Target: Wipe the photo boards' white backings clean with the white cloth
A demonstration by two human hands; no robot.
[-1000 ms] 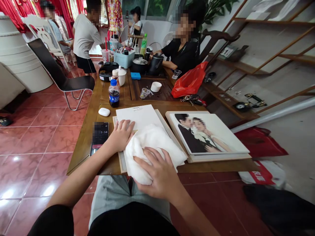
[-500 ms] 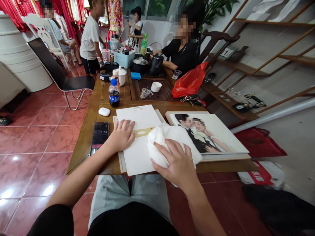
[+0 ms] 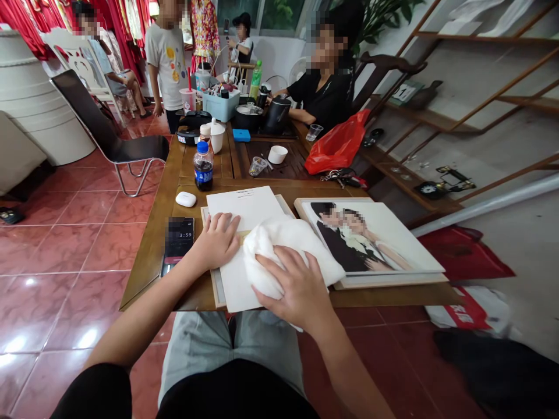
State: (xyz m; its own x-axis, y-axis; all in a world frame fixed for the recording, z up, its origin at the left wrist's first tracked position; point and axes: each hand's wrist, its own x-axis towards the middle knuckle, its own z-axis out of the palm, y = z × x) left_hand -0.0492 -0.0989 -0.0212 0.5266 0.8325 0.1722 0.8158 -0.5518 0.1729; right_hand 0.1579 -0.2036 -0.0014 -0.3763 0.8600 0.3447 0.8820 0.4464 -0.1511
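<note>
My right hand [image 3: 299, 291] presses down on a bunched white cloth [image 3: 286, 244], fingers curled over it, on a white sheet [image 3: 247, 206] that lies on a flat board at the table's near edge. My left hand [image 3: 216, 240] rests flat on the sheet's left side, fingers stretched out, holding nothing. A large wedding photo panel [image 3: 384, 238] lies just right of the cloth; the cloth's edge reaches its left border.
On the wooden table [image 3: 166, 192] are a phone [image 3: 179, 240] showing a timer, a white earbud case [image 3: 186, 199], a cola bottle [image 3: 203, 167], a red plastic bag [image 3: 336, 148], cups and kettles. A person in black sits at the far right; others stand behind. A black chair [image 3: 109, 131] stands left.
My right hand swept the cloth rightward off the sheet toward the photo panel, then came back left onto the sheet. The left hand stayed put. A standing person at the back turned.
</note>
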